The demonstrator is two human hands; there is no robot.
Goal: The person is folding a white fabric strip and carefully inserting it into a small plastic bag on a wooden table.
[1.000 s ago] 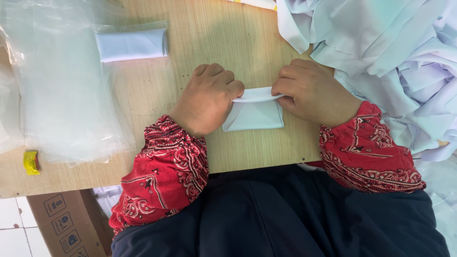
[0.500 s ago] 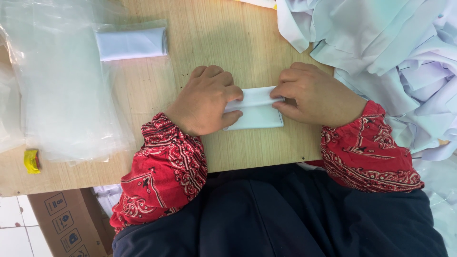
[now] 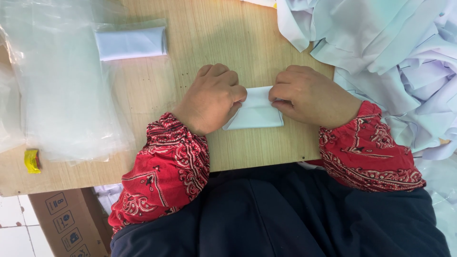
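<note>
Cloth: a small folded white cloth (image 3: 254,112) lies flat on the wooden table (image 3: 209,43), close to the near edge and straight in front of your body.
Long axis: it runs left to right, from one hand across to the other, roughly parallel to the table's near edge.
Left hand (image 3: 212,97): curled knuckles-up, it presses on the cloth's left end, with the fingers bent over the upper left corner. You cannot tell whether the fingertips pinch a fold or only hold it down.
Right hand (image 3: 309,95): also curled, it sits on the upper right corner, thumb and fingers closed on the top edge in what looks like a pinch.
Which hand is nearer: neither; both touch the cloth, one at each end, and only the middle and lower edge show between them.
Direction from hands: the free part lies between your hands and slightly toward you.
Bag: a clear plastic bag (image 3: 62,95) lies well to your left, with another folded white piece (image 3: 131,43) inside its far end.
Pile: loose white fabric (image 3: 381,47) is heaped to your right, just beside your right wrist.
Tape: a small yellow scrap (image 3: 32,161) sits at the table's left near edge.
</note>
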